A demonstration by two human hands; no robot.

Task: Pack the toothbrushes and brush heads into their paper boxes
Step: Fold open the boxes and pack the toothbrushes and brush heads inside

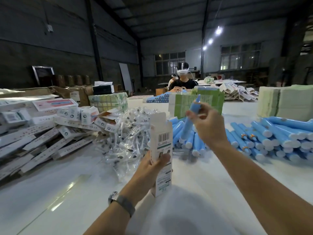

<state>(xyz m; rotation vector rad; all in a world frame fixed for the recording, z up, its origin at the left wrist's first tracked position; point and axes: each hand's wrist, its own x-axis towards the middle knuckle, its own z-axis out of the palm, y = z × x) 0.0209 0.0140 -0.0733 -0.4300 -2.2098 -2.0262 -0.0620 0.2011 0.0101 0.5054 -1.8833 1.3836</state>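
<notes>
— What have you got in each hand?

— My left hand (153, 164) holds a white paper box (161, 150) upright over the tabletop (50, 192), thumb across the printed face and fingers wrapped round behind. Its top flap stands open, and the barcode faces me. My right hand (207, 126) is raised just to the right of the box and a little higher, and its grip is closed on a blue toothbrush (190, 119): fingers pinch the upper part of the handle while the white-capped base hangs down and to the left, beside the box's open top (not inside it, as far as I can see).

— Where's the rest of the stock?

— The heap of blue toothbrushes (264, 134) lies across the tabletop to my right and behind my right hand, white ends pointing towards me. The brush heads (125, 133), sealed in clear plastic wrappers, make a glinting mound just left of the box I'm holding. Further left, flat white boxes (39, 146) lie in a loose spill, some leaning on one another.

— Anything beyond that?

— Green printed cartons (196, 102) stand behind the toothbrush heap, and a pale stack (286, 100) sits at the far right. Across the tabletop another person (183, 80) in a dark shirt sits with a white headset on. There's a watch (116, 199) on my left wrist.
</notes>
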